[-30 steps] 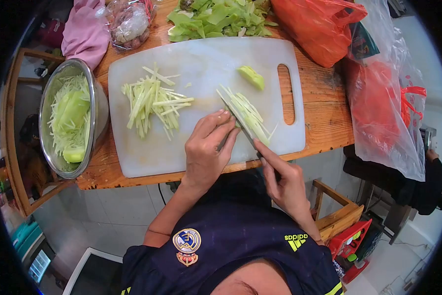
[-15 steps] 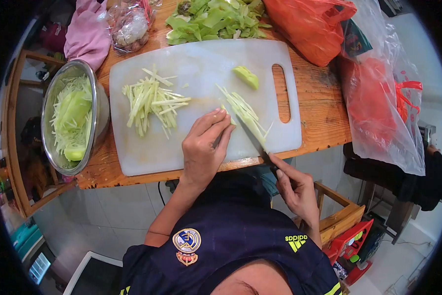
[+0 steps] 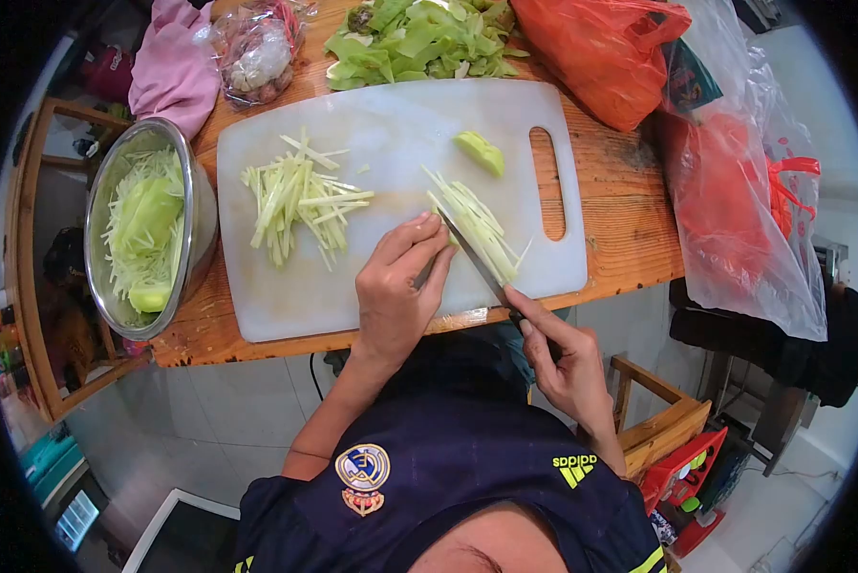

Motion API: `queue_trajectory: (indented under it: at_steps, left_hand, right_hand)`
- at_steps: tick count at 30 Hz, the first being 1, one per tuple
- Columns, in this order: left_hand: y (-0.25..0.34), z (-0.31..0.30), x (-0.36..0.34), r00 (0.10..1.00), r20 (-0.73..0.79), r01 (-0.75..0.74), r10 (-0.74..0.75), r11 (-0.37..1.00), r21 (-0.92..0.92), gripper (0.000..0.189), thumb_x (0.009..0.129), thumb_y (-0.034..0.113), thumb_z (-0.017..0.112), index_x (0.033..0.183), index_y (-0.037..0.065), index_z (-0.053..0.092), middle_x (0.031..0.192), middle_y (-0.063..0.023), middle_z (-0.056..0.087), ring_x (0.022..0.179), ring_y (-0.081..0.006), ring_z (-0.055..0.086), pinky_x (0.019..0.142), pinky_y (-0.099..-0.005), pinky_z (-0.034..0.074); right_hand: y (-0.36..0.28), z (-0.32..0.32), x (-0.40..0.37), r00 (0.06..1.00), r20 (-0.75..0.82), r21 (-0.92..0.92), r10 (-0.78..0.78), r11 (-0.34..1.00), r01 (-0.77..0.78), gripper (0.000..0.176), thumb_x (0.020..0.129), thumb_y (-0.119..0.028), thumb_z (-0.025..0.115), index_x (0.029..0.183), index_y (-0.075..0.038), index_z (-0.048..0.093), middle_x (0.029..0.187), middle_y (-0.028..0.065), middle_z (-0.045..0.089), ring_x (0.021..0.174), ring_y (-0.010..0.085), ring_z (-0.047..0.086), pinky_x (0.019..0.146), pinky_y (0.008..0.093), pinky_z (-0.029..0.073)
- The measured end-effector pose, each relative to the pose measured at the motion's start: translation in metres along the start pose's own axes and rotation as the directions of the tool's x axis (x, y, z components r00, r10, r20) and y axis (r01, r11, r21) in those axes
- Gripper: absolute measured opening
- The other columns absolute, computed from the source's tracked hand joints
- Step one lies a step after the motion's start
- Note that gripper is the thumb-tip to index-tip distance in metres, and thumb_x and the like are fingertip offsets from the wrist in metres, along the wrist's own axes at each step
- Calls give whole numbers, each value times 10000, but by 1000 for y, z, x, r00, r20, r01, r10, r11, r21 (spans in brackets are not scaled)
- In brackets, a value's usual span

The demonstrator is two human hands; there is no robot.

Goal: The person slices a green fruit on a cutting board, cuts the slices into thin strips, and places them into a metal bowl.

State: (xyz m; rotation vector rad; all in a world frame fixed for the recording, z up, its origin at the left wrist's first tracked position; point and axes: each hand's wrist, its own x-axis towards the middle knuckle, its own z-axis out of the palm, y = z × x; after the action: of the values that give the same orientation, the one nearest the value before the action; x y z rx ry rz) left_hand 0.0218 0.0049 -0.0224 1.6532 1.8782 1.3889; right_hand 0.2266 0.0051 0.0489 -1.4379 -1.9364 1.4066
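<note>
My right hand (image 3: pixel 568 368) is closed round the handle of a knife (image 3: pixel 477 255), its blade slanting up and left across the white cutting board (image 3: pixel 391 115). With bunched fingertips, my left hand (image 3: pixel 397 277) presses a small piece of pale green vegetable, probably celtuce, against the board beside the blade. Most of that piece is hidden by the fingers. Cut strips (image 3: pixel 477 224) lie just right of the blade. A larger heap of strips (image 3: pixel 295 201) rests on the board's left side. One short chunk (image 3: pixel 479 153) sits near the board's handle slot.
Left of the board stands a metal bowl (image 3: pixel 198 229) holding shreds and larger green pieces. Behind it are a pink cloth (image 3: pixel 173 62) and a clear bag of bulbs (image 3: pixel 257 57). Green peelings (image 3: pixel 424 43) lie at the back. Red (image 3: pixel 601 57) and clear plastic bags (image 3: pixel 740 248) occupy the right.
The knife and right hand have shifted slightly up and left, bringing the blade closer to the left fingertips. My left hand stays nearly in place on the piece.
</note>
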Motion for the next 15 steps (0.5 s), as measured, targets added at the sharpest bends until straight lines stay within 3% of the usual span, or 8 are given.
queue_trajectory:
  at_steps: [1,7,10,13,15]
  left_hand:
    - [0,0,0,1000,1,1,-1,1000,-3,265,752,-37,808,1009,4,761,1079,-121,738,1086,-261,705,925,-348,566]
    - [-1,0,0,1000,8,-6,6,1000,0,262,750,-44,805,1004,3,761,1075,-121,739,1083,-265,705,926,-351,564]
    - [-2,1,0,1000,3,-17,17,1000,2,250,752,-45,799,994,-6,752,1069,-125,732,1073,-275,701,920,-360,564]
    - [0,1,0,1000,-6,-18,18,1000,-4,237,755,-45,795,984,-14,744,1060,-126,727,1065,-283,698,912,-368,565]
    - [1,0,1,1000,-7,5,-5,1000,-5,255,745,-45,808,991,3,762,1065,-115,740,1070,-264,707,918,-354,564]
  right_hand:
    - [-1,-1,0,1000,15,-21,27,999,-26,450,962,36,571,1385,-108,617,761,173,659,649,109,576,655,273,494]
    - [-7,5,10,999,-4,-91,-39,995,38,471,944,42,584,1389,-112,611,813,224,682,678,209,677,664,307,515]
    - [2,18,21,986,-56,-126,-155,981,147,470,938,49,588,1383,-100,611,831,242,681,676,255,686,655,315,511]
    - [0,24,30,990,-50,-87,-133,988,129,466,932,51,590,1376,-87,612,838,251,677,653,292,668,646,318,504]
    - [6,25,26,991,-48,-75,-122,990,118,454,940,45,585,1375,-83,614,852,255,680,643,232,657,644,310,501]
